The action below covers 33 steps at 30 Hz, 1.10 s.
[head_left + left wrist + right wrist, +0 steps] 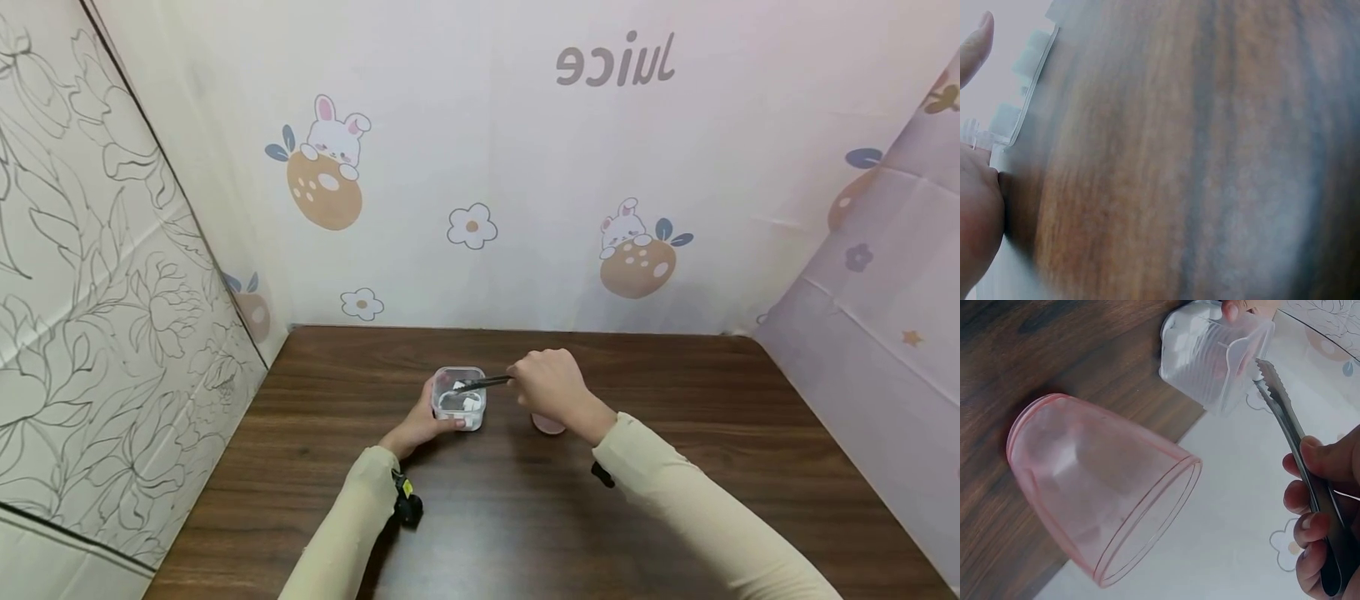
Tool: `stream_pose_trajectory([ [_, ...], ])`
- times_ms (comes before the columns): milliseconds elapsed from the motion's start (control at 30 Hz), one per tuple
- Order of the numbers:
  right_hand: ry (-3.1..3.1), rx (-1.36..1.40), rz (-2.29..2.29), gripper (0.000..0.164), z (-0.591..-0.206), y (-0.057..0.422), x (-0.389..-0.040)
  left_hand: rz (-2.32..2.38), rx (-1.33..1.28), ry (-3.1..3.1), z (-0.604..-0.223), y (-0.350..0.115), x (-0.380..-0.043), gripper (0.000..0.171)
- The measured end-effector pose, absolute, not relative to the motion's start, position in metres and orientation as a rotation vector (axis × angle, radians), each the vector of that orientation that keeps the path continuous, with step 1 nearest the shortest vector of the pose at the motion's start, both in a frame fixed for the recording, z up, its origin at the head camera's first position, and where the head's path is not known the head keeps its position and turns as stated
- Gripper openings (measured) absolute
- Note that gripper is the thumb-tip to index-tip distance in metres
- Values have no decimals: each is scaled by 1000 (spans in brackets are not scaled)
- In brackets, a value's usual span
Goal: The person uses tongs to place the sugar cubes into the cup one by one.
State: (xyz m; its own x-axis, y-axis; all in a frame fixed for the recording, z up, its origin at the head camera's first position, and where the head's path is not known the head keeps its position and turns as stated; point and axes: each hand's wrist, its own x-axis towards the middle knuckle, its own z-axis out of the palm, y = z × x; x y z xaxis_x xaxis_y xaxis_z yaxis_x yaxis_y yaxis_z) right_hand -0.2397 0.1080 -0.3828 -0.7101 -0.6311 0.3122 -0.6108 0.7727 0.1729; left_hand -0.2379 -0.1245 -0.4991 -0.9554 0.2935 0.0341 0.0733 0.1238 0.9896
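My left hand (416,428) grips a small clear plastic container (438,402) from its left side, thumb along the near wall. White block-like pieces (472,404) lie inside it. In my right hand (551,385) is a pair of dark metal tongs (1294,432), their serrated tips at the container's opening; whether they pinch a piece I cannot tell. A translucent pink cup (1100,481) stands upright on the table, mostly hidden below the right hand in the head view. The left wrist view catches only part of the left hand (979,215) and the container's edge.
The dark wood table (495,533) runs back to a wall covering (525,275) printed with rabbits and flowers. A floral panel (112,317) borders the left side, and a pale sheet (885,333) hangs on the right. Black wrist cameras are strapped to both wrists.
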Motion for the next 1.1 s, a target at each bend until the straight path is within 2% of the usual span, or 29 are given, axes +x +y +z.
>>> stream_pose_trajectory([
  [167,-2605,927,-44,3,-379,115,-237,1942,367,2211,-502,-125,-239,94],
  [400,-2561,898,-23,8,-368,131,-232,1939,362,2208,-499,-124,-237,93],
  [1100,-2565,778,12,9,-361,197,-216,1919,330,2215,-497,-125,-234,95],
])
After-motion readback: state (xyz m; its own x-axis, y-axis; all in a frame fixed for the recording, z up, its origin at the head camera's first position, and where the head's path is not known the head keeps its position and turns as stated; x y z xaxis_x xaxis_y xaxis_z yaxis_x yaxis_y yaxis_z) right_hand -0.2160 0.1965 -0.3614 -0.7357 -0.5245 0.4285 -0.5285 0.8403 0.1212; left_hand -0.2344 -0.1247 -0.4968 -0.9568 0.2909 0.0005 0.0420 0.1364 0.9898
